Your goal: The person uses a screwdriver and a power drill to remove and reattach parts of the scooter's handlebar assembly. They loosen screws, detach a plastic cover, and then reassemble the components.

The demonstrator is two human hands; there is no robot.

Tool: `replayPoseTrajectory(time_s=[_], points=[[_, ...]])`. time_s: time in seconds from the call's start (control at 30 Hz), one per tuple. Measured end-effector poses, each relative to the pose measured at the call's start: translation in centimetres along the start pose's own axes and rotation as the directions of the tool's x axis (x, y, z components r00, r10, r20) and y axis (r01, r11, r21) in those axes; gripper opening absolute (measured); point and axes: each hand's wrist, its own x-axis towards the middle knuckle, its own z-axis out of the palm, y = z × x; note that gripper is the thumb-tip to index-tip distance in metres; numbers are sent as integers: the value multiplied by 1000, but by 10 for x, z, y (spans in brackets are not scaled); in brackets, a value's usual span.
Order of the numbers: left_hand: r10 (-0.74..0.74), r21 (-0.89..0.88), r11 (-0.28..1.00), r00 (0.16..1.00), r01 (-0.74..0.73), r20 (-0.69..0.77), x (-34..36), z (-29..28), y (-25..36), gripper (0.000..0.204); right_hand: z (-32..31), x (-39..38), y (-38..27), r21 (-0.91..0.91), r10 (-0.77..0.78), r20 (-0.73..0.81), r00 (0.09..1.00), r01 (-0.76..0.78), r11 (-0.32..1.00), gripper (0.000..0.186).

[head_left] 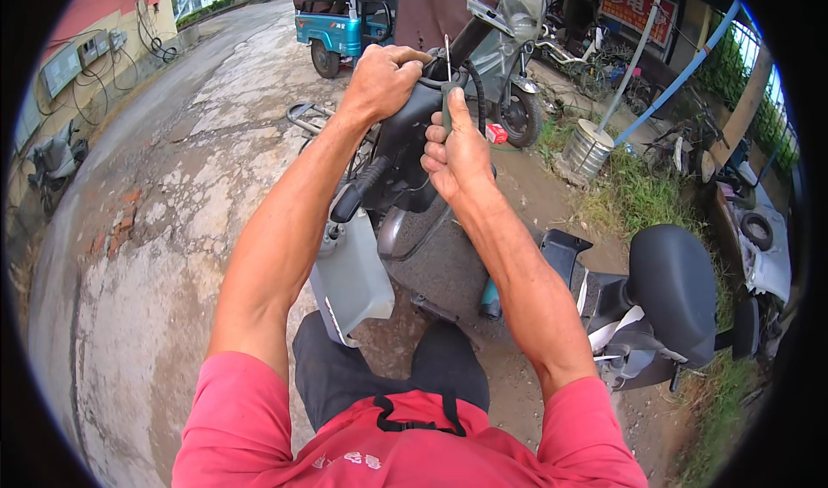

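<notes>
In front of me stands an electric scooter, its black front cover [405, 156] tilted beneath my hands. My left hand [384, 82] is closed at the top of this cover, by the handlebar; its fingertips are partly hidden. A screwdriver [447, 56] is upright in my right hand [457, 143], thumb along the handle and fingers wrapped round it. Its thin shaft rises beside a dark upright piece [473, 39]. Below my left forearm hangs a black handlebar grip [366, 182]. A pale grey plastic panel [358, 272] sits above my knees.
To the right are the scooter's black padded backrest [673, 289] and some white strips. A small red box [496, 133] lies on the ground beyond my right hand. Farther off are a metal bucket [589, 150] holding a pole, and a blue cargo tricycle [328, 31].
</notes>
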Motion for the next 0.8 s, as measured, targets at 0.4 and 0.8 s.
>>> replayPoseTrajectory(time_s=[0.4, 0.8], points=[[22, 177, 984, 999, -16, -35, -17, -10, 23, 39, 25, -18, -8, 173, 82, 23, 996, -85, 981, 48], [-211, 187, 962, 977, 201, 35, -27, 0, 69, 58, 31, -24, 4, -113, -196, 37, 980, 199, 973, 62]])
